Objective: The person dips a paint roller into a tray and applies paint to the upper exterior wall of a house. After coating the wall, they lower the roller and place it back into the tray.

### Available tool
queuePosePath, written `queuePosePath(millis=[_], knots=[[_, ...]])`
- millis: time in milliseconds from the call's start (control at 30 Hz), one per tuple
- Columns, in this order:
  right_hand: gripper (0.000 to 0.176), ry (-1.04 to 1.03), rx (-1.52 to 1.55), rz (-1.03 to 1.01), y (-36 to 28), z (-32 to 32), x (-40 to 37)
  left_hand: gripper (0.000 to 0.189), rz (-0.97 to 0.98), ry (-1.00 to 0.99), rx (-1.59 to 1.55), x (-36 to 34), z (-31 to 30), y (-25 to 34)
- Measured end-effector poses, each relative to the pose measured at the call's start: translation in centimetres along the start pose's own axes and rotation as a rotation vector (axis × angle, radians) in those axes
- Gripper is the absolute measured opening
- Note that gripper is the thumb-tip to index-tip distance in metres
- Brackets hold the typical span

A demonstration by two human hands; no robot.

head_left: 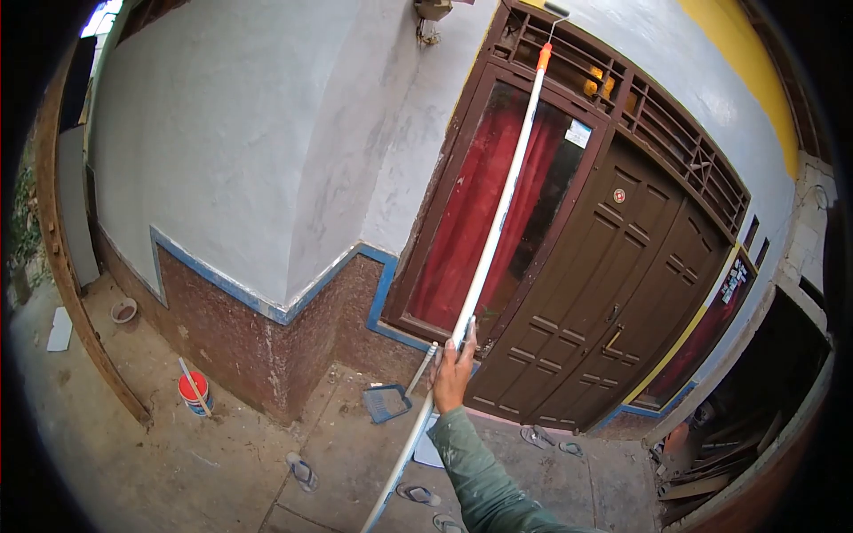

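Note:
My right hand [454,373] is wrapped round a long white extension pole [498,226], its green sleeve coming in from the lower right. The pole slants up across the red-curtained window [471,204] to an orange grip [544,58]. Above that, a wire frame carries a small paint roller [556,11], which overlaps the wall just over the brown window frame. Below my hand the pole runs down to the bottom edge of the view. My left hand is out of view.
A dark paint tray [386,403] lies on the floor beside a thin stick [421,369]. A red-topped bucket [194,388] with a stick stands left, near a small bowl [124,310]. Sandals [302,472] are scattered about. Brown double doors [604,293] stand right; scrap wood [711,466] lies beyond.

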State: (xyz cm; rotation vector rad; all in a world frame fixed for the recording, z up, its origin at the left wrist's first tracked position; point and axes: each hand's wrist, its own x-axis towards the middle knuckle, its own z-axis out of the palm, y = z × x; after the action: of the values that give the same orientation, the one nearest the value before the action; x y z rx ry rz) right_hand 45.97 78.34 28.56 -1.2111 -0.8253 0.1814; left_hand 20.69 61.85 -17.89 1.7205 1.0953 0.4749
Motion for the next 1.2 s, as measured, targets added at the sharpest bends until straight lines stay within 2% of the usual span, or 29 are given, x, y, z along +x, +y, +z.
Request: queuePosePath(millis=[100,400,567,867,1000,1100,1200], knots=[[0.058,-0.01,0.001,0.082,1.2,-0.4,-1.5,0.038,-0.008,0.006,0.004,0.9,-0.5,0.3],[0.059,-0.001,0.033,0.064,-0.9,0.7,-0.7,0.038,-0.067,-0.008,0.008,0.9,-0.5,-0.5],[0.059,-0.006,0.026,0.064,1.2,0.3,-2.1,0.039,-0.09,-0.003,0.004,1.9,-0.6,-0.3],[0.059,-0.037,0.121,0.039,-1.8,0.8,0.8,0.04,-0.155,-0.038,0.01,0.7,-0.4,-0.7],[0.058,-0.021,0.066,0.029,-0.8,0.5,-0.5,0.04,-0.168,-0.041,0.01,1.3,-0.1,-0.7],[0.058,-0.028,0.074,0.098,0.4,0.1,-2.2,0.04,-0.177,-0.033,0.007,2.3,0.0,-0.6],[0.059,-0.035,0.079,0.063,0.9,0.1,-2.2,0.04,-0.198,-0.028,0.002,2.5,0.4,-1.3]])
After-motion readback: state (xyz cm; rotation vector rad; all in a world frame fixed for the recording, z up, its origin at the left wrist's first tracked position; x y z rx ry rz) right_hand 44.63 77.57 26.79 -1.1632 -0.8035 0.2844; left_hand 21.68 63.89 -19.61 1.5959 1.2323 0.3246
